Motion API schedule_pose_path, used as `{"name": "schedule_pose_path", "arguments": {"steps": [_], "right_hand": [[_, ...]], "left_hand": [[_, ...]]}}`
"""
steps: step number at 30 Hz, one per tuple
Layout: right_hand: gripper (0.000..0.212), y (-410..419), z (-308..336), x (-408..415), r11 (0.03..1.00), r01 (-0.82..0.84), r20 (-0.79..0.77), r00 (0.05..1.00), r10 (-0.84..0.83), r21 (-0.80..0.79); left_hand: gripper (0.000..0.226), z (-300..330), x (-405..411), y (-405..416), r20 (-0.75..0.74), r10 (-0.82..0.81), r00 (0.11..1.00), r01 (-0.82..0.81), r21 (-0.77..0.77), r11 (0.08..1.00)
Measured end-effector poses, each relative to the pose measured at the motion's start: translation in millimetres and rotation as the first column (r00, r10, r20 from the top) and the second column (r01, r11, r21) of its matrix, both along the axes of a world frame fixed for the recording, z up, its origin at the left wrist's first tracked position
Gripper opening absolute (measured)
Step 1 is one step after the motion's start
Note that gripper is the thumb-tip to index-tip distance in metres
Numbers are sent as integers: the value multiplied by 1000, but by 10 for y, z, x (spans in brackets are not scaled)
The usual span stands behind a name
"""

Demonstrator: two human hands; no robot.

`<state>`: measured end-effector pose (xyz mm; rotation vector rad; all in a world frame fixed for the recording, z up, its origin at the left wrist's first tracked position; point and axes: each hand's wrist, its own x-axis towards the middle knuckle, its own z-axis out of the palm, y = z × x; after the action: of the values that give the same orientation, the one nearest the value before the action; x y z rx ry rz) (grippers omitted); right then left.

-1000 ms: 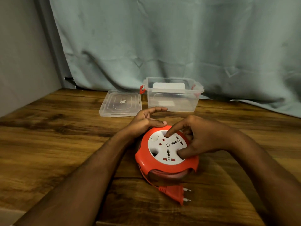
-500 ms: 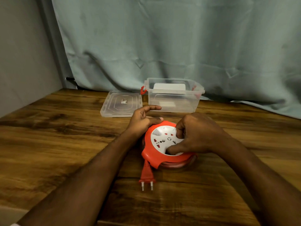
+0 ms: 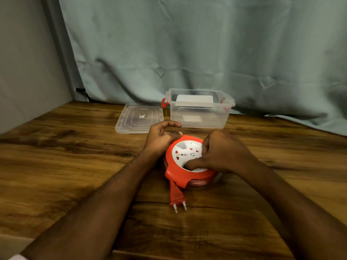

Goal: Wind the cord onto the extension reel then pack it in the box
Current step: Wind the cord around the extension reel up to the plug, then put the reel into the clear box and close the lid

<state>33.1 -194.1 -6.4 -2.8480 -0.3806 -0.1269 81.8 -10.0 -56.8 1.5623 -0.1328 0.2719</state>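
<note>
A round orange extension reel [image 3: 175,170] with a white socket face [image 3: 185,150] lies flat on the wooden table. My left hand [image 3: 161,136] grips its far left rim. My right hand [image 3: 222,152] lies over the right side, thumb and fingers pressed into the recesses of the white face. The orange cord is coiled inside the reel, and the orange plug [image 3: 176,197] sticks out at the front, its two pins pointing toward me. The clear plastic box [image 3: 200,119] with red latches stands open behind the reel.
The box's clear lid [image 3: 139,118] lies flat to the left of the box. A pale curtain [image 3: 187,49] hangs along the table's back edge, with a grey wall on the left. A white card shows through the box's wall.
The reel's white face has turned under my right hand. The plug swung from the front right to the front left and drew in close to the rim.
</note>
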Motion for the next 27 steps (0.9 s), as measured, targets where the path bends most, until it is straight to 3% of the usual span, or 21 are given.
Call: {"name": "schedule_pose_path", "arguments": {"steps": [2, 6, 8, 10, 13, 16, 20, 22, 24, 25, 27], "right_hand": [[58, -121, 78, 29, 999, -50, -7, 999, 50, 14], [41, -336, 26, 179, 985, -15, 180, 984, -17, 171], [44, -353, -70, 253, 994, -41, 120, 992, 29, 97], [46, -334, -137, 299, 987, -101, 27, 995, 98, 122], [59, -349, -160, 330, 985, -102, 4, 995, 102, 141], [55, -389, -148, 351, 965, -161, -91, 979, 183, 209], [69, -458, -142, 319, 930, -172, -205, 947, 247, 326], [60, -460, -200, 397, 870, -94, -69, 987, 144, 484], [41, -494, -253, 587, 742, -27, 154, 983, -102, 670], [42, -507, -241, 668, 669, -14, 211, 954, -214, 743], [67, -544, -148, 872, 566, 11, 226, 911, -346, 824]], "left_hand": [[20, -41, 29, -13, 9, 14, 1000, -15, 97, 995], [17, -105, 74, -33, 50, -16, 999, 3, 257, 966], [22, -113, 37, -47, 50, -93, 994, 68, 359, 931], [25, -90, -31, -65, 39, -167, 985, 137, 406, 904], [25, -78, -94, -80, 20, -258, 966, 231, 381, 895], [25, -62, -185, -106, -28, -314, 949, 303, 350, 886], [12, -23, -284, -170, -31, -332, 943, 319, 368, 873], [17, -18, -221, -168, 61, -215, 975, 184, 330, 926], [23, 12, -109, -133, 150, -3, 989, -37, 266, 963], [27, 19, -55, -98, 159, 87, 984, -125, 247, 961], [38, 86, 78, -35, 127, 197, 972, -223, 242, 945]]}}
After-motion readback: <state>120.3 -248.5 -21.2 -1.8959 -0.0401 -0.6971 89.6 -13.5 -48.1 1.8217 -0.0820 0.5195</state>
